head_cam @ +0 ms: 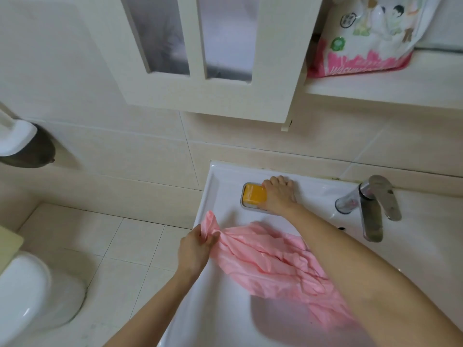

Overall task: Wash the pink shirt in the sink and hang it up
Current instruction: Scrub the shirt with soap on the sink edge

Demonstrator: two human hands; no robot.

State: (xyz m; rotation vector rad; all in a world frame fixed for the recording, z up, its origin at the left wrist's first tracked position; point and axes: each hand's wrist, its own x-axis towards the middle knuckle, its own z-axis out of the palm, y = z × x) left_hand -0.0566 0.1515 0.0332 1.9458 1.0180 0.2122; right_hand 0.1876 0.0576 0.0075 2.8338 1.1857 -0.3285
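Observation:
The pink shirt lies crumpled over the left rim of the white sink and trails down into the basin. My left hand is closed on a bunched end of it at the sink's left edge. At the back of the sink a yellow bar of soap rests in a recessed dish, and my right hand is on its right side, fingers curled around it. My right forearm crosses over the shirt.
A chrome faucet stands at the back right of the sink. Above hang a white wall cabinet and a shelf holding a pink and white bag. A toilet stands at lower left on the tiled floor.

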